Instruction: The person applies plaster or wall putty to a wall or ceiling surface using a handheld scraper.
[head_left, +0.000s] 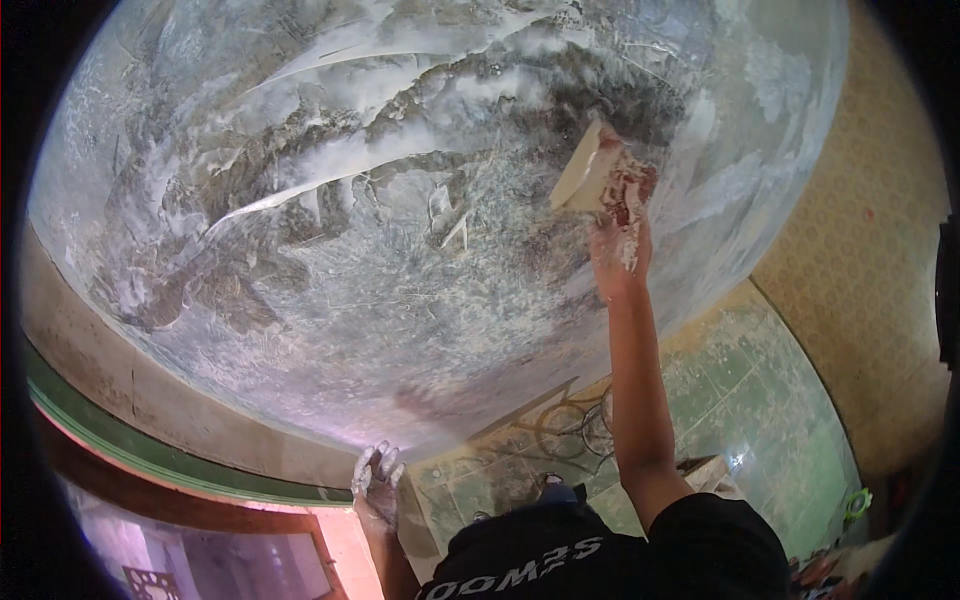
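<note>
A: What do you see first, way over on the left?

B: A room full of pinky-purple light, with a dark chair (pixel 152 583) down low. A green strip (pixel 150 440) bends along above it.

A: What comes next?

B: A great big wall (pixel 400 265). It is grey and blotchy, and it fills most of what I see. White paste (pixel 300 188) is smeared over it in thick, bumpy streaks, mostly up high.

A: Where is the left hand?

B: The left hand (pixel 377 487) is down low, near the bottom edge of the wall. Its fingers point up, a bit bent and a little apart, with white stuff all over them. I see nothing in it. I can't tell if it touches the wall.

A: And in the middle?

B: A black shirt (pixel 530 555) with pale letters, at the bottom. Above it, some thin round hoops (pixel 565 428) are down by the floor.

A: Where is the scraper?

B: The scraper (pixel 580 180) is up high, right of the middle, in front of the wall. It is flat and pale, and it is tilted. The right hand (pixel 626 212) is curled tight around one side of it. That hand is messy with white bits too.

A: What is past that arm?

B: A green tiled floor (pixel 745 385) with pale dusty patches, then a bright green thing (pixel 857 503) on the far side. Above them is a yellow-brown wall (pixel 870 230) with a pattern.
</note>
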